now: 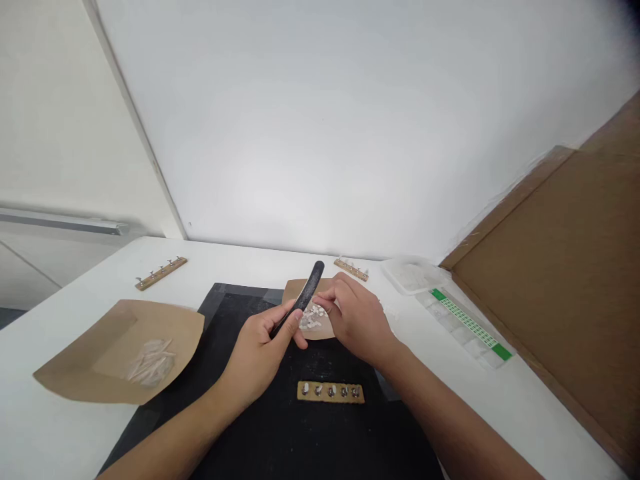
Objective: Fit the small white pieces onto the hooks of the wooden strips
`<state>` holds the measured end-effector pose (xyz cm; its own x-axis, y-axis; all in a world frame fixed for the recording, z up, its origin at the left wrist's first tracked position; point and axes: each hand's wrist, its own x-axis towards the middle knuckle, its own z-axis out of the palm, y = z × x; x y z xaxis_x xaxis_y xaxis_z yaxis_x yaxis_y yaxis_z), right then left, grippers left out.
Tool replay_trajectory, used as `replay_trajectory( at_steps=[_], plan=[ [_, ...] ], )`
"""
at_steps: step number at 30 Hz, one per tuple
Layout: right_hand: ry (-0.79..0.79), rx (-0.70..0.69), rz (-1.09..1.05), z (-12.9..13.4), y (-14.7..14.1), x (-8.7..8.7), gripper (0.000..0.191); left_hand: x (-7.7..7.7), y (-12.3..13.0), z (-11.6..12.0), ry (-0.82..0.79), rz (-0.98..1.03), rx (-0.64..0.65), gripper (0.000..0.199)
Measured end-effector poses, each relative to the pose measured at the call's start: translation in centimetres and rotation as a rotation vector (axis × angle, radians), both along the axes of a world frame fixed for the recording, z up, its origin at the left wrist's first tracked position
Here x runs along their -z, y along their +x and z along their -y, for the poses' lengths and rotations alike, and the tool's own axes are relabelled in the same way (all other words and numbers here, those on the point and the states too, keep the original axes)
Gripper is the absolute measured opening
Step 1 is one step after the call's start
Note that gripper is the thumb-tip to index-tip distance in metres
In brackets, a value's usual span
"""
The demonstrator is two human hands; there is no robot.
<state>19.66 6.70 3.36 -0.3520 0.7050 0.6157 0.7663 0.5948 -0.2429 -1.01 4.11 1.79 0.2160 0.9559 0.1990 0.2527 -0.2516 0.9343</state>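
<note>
My left hand (pixel 273 337) is wrapped round a long, black, curved nail file (pixel 310 288) with whitish dust on its face, tilted up and to the right. Close by on the right, my right hand (pixel 353 313) is pinched at the fingertips; whatever is between them is too small to make out. Behind and below the hands lies a brown paper sheet (pixel 295 291) with many small white pieces (pixel 314 317) on it. On the black mat (pixel 270 427), nearer to me, rests a wooden strip (pixel 331 392) with several metal holders, some bearing white nail tips.
On the left, a larger brown paper (pixel 90 353) holds thin pale sticks (pixel 151 363). Other holder strips stand at the back left (pixel 161 273) and back right (pixel 351 269). A clear plastic box (pixel 415 275) and a green-labelled case (pixel 470 327) are on the right, by a cardboard panel (pixel 555 267).
</note>
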Motion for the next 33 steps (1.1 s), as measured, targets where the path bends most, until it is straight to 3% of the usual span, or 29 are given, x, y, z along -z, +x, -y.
replay_trajectory(
  at_steps=[6,9,13,18,24,33],
  plan=[
    [-0.020,-0.192,-0.043,0.0,0.0,-0.7,0.018,-1.2,-0.5,0.7,0.130,-0.031,0.023,0.028],
    [-0.067,-0.122,-0.177,0.6,0.3,-2.0,0.016,-1.3,-1.0,0.4,0.270,-0.058,0.006,0.023],
    [-0.191,0.000,-0.134,0.8,0.4,-3.0,0.011,-0.2,-1.3,-0.8,0.439,-0.085,-0.060,0.022],
    [-0.334,0.004,-0.177,1.2,-0.3,-2.9,0.011,1.0,-0.9,-1.1,0.608,-0.149,-0.076,0.034],
    [-0.479,-0.026,-0.350,1.6,-0.3,-3.2,0.010,1.7,-1.1,-1.2,0.633,-0.217,-0.097,0.040],
    [-1.069,-0.217,-0.484,3.2,0.9,-4.6,0.009,2.0,-1.2,-1.4,0.630,-0.211,-0.086,0.040]
  ],
)
